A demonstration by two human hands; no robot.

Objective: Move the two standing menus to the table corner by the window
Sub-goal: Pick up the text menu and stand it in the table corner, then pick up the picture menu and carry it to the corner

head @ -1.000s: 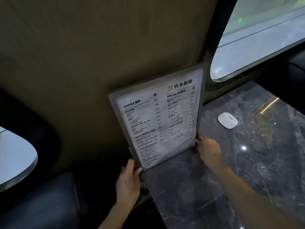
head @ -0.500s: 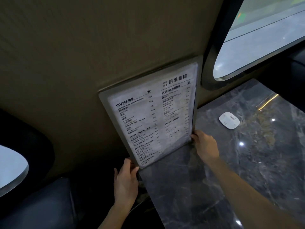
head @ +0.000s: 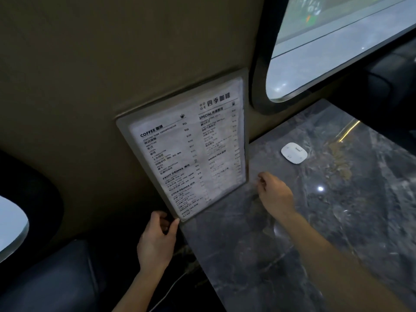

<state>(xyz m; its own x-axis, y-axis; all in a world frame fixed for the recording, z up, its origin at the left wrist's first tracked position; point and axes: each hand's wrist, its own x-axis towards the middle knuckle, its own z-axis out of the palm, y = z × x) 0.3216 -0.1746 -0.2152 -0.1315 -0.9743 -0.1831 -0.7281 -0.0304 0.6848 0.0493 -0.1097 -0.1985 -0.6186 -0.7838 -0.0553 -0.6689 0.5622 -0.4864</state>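
Note:
A standing menu [head: 186, 154] in a grey frame, printed with coffee and drink lists, stands upright on the far left corner of the dark marble table [head: 337, 221]. It is flat against the beige wall, just left of the window [head: 337, 52]. Only one menu face shows; anything behind it is hidden. My left hand [head: 157, 239] is below the table edge, thumb and fingers pinched at the menu's lower left corner. My right hand [head: 274, 194] hovers over the table a little right of the menu's lower right corner, fingers loosely curled, holding nothing.
A small white rounded device [head: 293, 153] lies on the table near the wall, right of the menu. A dark padded seat [head: 45, 278] is at lower left, with a thin pale cable [head: 171, 287] beside it. Another window [head: 11, 226] shows at the far left.
The menu has been pushed back flat against the wall. My right hand has let go of its lower right corner and drawn away. My left hand stays at the lower left corner.

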